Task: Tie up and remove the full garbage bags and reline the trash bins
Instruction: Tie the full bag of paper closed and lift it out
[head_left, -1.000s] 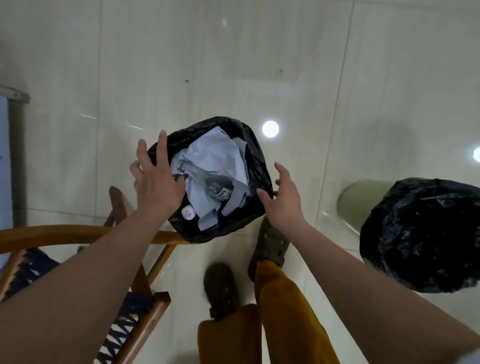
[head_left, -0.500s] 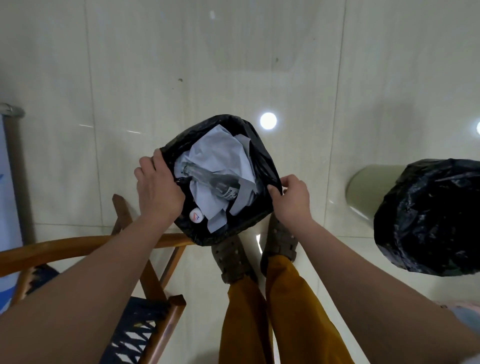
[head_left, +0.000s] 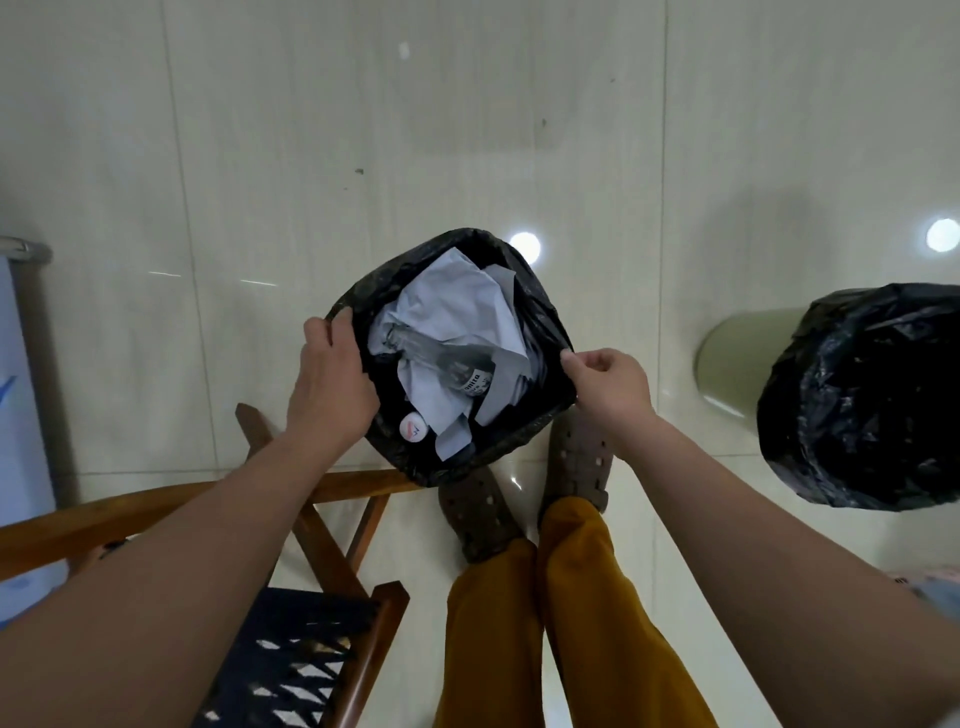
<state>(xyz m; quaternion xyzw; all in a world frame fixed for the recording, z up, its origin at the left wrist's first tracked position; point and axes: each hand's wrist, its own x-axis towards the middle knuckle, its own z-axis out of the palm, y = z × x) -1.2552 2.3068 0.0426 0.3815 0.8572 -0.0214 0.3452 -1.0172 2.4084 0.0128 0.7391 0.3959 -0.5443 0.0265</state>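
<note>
The lined second bin stands well to the right of both hands, untouched. Between the hands sits the full bag, open and untied, paper and a bottle just inside the fingertips. The left hand curls over the left rim; the right hand pinches the right rim. Gathering has barely begun; tying, lifting out and relining remain.

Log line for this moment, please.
step: free full bag | left hand: grips black bag rim | right hand: pinches opposite rim | bag: untied, in bin
</note>
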